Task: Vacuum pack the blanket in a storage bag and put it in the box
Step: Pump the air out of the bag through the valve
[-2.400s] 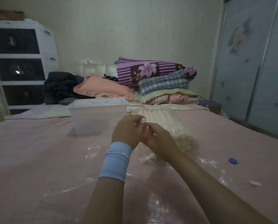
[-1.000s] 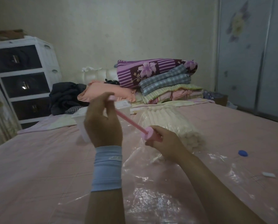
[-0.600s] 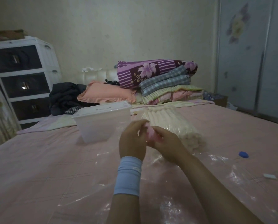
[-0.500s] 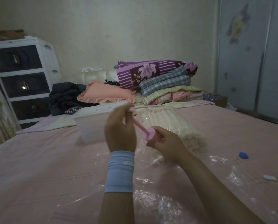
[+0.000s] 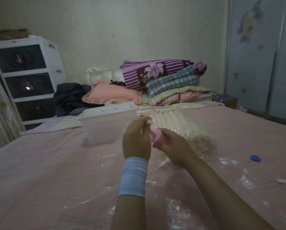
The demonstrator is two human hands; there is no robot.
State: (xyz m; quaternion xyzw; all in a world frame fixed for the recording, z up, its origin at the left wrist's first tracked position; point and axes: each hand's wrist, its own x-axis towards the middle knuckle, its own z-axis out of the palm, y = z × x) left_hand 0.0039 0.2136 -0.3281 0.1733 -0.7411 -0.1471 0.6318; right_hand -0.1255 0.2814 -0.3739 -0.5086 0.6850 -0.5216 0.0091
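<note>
**A:** Why does the person bunch both hands together over the bag?

**B:** They are working a small pink hand pump [image 5: 159,138]. The right hand [image 5: 173,146] wraps the barrel to steady it. It seems to sit on the valve of the clear storage bag [image 5: 197,183], though that hand hides the valve. The left hand [image 5: 136,140] curls round the plunger handle, whose pink tip shows above the fingers. The plunger looks pushed almost home, so the two hands nearly touch.

**A:** Where is the blanket?

**B:** The cream blanket [image 5: 177,125], folded in ridges, lies inside the bag on the pink bed [image 5: 39,171], just beyond the hands. The spare plastic spreads flat towards the person.

**A:** And the box?

**B:** The translucent box [image 5: 105,128] stands with its lid on just left of the blanket, probably parked there for the last step. A blue cap [image 5: 255,158], likely the valve's, and a small white clip [image 5: 283,181] lie well off to the right, clear of the pumping.

**A:** How do the arms sit?

**B:** Both forearms reach forward and converge. The left wears a pale blue wristband [image 5: 133,176] and shows the back of the hand. The right slants in from the lower right, wrist bent down over the pump.

**A:** How far along is the job?

**B:** Seemingly partway through drawing the air out, with the boxing not yet done.
</note>
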